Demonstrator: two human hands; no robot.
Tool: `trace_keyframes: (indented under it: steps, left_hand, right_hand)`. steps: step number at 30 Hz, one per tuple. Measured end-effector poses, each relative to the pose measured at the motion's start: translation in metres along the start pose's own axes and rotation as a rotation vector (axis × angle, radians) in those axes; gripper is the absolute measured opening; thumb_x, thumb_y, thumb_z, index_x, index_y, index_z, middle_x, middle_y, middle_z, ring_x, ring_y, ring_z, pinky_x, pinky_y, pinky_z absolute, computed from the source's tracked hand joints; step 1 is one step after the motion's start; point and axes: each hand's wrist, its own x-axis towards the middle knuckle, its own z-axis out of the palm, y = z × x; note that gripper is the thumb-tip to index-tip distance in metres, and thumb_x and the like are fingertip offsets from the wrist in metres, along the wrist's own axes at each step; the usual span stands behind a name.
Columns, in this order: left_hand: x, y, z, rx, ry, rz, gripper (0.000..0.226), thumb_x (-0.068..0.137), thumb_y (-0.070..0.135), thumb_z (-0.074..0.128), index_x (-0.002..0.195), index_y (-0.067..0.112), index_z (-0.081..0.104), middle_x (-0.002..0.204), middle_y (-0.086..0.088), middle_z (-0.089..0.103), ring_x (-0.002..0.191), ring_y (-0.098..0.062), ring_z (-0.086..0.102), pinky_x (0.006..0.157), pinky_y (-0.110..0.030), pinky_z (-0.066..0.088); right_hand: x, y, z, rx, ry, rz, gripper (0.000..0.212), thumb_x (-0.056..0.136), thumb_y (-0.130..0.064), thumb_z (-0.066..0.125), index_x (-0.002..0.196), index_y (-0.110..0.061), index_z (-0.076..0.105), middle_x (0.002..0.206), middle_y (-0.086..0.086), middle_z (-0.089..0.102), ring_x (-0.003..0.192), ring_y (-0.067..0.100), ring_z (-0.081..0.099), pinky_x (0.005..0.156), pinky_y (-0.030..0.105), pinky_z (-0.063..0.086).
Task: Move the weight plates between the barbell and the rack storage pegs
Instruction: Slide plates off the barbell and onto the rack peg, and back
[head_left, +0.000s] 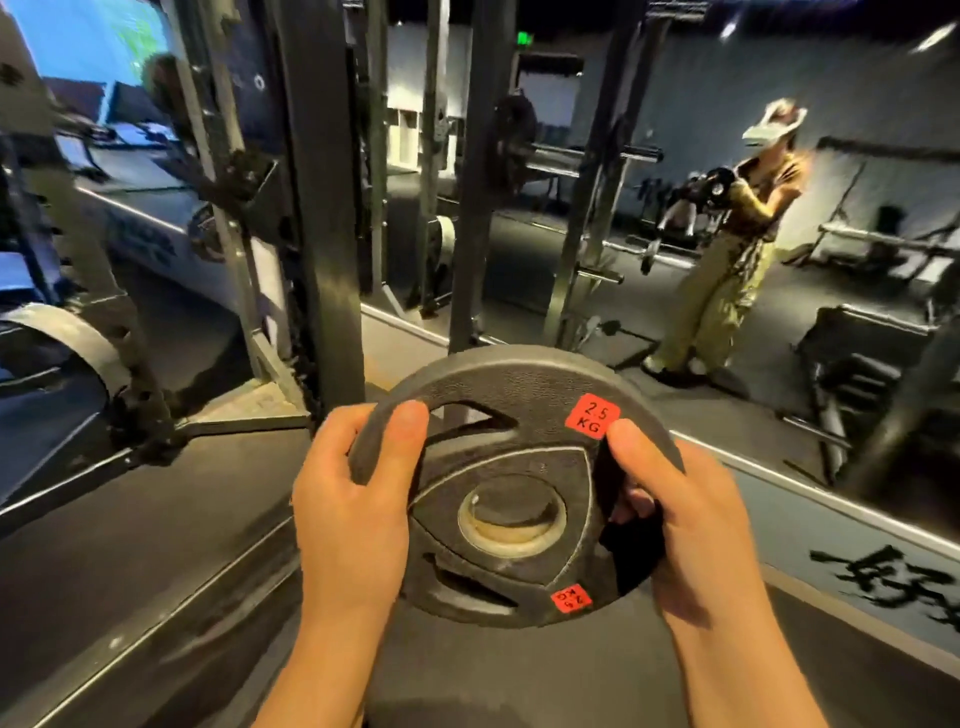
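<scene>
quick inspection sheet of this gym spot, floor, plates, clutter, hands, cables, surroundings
surface: dark rubber floor with a pale stripe running across it
job's things: one black weight plate with red 2.5 KG stickers, held in the air in front of the rack upright; it is on no peg or bar
clutter: nothing seen
grippers: left hand grips the plate's left rim, thumb on the face; right hand grips the right rim through a cutout
cables: nothing seen
surroundings: wall mirror on the right, reflecting the person with the plate, a loaded barbell and benches
</scene>
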Motion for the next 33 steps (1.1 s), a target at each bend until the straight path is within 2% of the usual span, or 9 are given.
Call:
trace_keyframes:
  steps: [5, 8, 11, 13, 17, 21, 24, 28, 33]
  left_hand:
    - [0.052, -0.010, 0.081, -0.049, -0.121, 0.004, 0.040, 0.067, 0.057, 0.053, 0.082, 0.021, 0.064, 0.069, 0.015, 0.064, 0.063, 0.004, 0.058, 0.055, -0.007, 0.041]
    - [0.079, -0.021, 0.128, -0.002, -0.192, 0.038, 0.042, 0.066, 0.060, 0.051, 0.075, 0.020, 0.060, 0.062, 0.014, 0.059, 0.059, 0.002, 0.054, 0.054, -0.008, 0.040]
    - [0.111, -0.035, 0.181, 0.028, -0.214, 0.061, 0.049, 0.063, 0.066, 0.051, 0.076, 0.019, 0.061, 0.065, 0.005, 0.061, 0.059, -0.006, 0.055, 0.053, -0.013, 0.042]
    - [0.135, -0.042, 0.219, 0.071, -0.234, 0.077, 0.042, 0.069, 0.061, 0.055, 0.078, 0.020, 0.063, 0.067, 0.004, 0.062, 0.062, -0.005, 0.058, 0.054, -0.011, 0.043]
    - [0.176, -0.045, 0.282, 0.177, -0.261, 0.126, 0.018, 0.078, 0.046, 0.059, 0.071, 0.029, 0.056, 0.069, 0.016, 0.061, 0.062, 0.007, 0.054, 0.054, -0.006, 0.041]
    - [0.224, -0.046, 0.323, 0.164, -0.210, 0.174, 0.026, 0.069, 0.052, 0.062, 0.068, 0.027, 0.057, 0.066, 0.009, 0.060, 0.053, -0.001, 0.050, 0.045, -0.015, 0.040]
    - [0.258, -0.052, 0.336, 0.183, -0.185, 0.233, 0.043, 0.061, 0.063, 0.055, 0.072, 0.022, 0.061, 0.068, 0.009, 0.061, 0.059, 0.000, 0.054, 0.054, -0.010, 0.042]
    - [0.310, -0.070, 0.353, 0.190, -0.163, 0.264, 0.041, 0.061, 0.059, 0.053, 0.071, 0.020, 0.061, 0.069, 0.007, 0.062, 0.059, 0.002, 0.056, 0.057, -0.008, 0.042]
    - [0.395, -0.092, 0.374, 0.172, -0.180, 0.282, 0.045, 0.056, 0.066, 0.049, 0.070, 0.025, 0.059, 0.063, 0.013, 0.062, 0.056, 0.002, 0.057, 0.050, -0.011, 0.042]
  right_hand:
    - [0.066, -0.014, -0.036, -0.009, 0.158, -0.085, 0.063, 0.028, -0.059, 0.087, 0.072, -0.016, 0.074, 0.075, 0.004, 0.071, 0.064, 0.017, 0.066, 0.054, 0.024, 0.051]
    - [0.107, -0.015, -0.061, 0.002, 0.244, -0.109, 0.059, 0.030, -0.060, 0.086, 0.069, -0.018, 0.073, 0.070, 0.003, 0.067, 0.061, 0.017, 0.061, 0.054, 0.025, 0.049]
    - [0.156, -0.020, -0.086, 0.068, 0.254, -0.108, 0.023, 0.054, -0.042, 0.075, 0.054, -0.020, 0.069, 0.056, -0.005, 0.061, 0.049, 0.009, 0.056, 0.046, 0.016, 0.043]
    - [0.192, -0.027, -0.103, 0.091, 0.248, -0.111, 0.018, 0.058, -0.034, 0.068, 0.046, -0.021, 0.065, 0.049, -0.009, 0.057, 0.042, 0.005, 0.054, 0.041, 0.013, 0.040]
    - [0.260, -0.040, -0.137, 0.090, 0.305, -0.128, 0.052, 0.037, -0.055, 0.084, 0.068, -0.018, 0.067, 0.062, 0.002, 0.056, 0.050, 0.015, 0.052, 0.043, 0.021, 0.041]
    - [0.332, -0.050, -0.155, 0.166, 0.183, -0.116, 0.029, 0.055, -0.038, 0.071, 0.072, -0.015, 0.067, 0.062, 0.001, 0.064, 0.049, 0.014, 0.060, 0.044, 0.022, 0.045]
    - [0.376, -0.043, -0.150, 0.156, 0.098, -0.053, 0.052, 0.043, -0.048, 0.083, 0.079, -0.012, 0.073, 0.075, 0.009, 0.068, 0.059, 0.022, 0.061, 0.054, 0.030, 0.051]
    - [0.445, -0.036, -0.142, 0.177, 0.056, -0.028, 0.042, 0.050, -0.045, 0.080, 0.074, -0.011, 0.071, 0.074, 0.014, 0.058, 0.054, 0.023, 0.052, 0.049, 0.027, 0.045]
    - [0.524, -0.033, -0.116, 0.120, 0.049, -0.095, 0.082, 0.027, -0.060, 0.087, 0.084, -0.006, 0.064, 0.071, 0.016, 0.049, 0.057, 0.026, 0.046, 0.047, 0.028, 0.042]
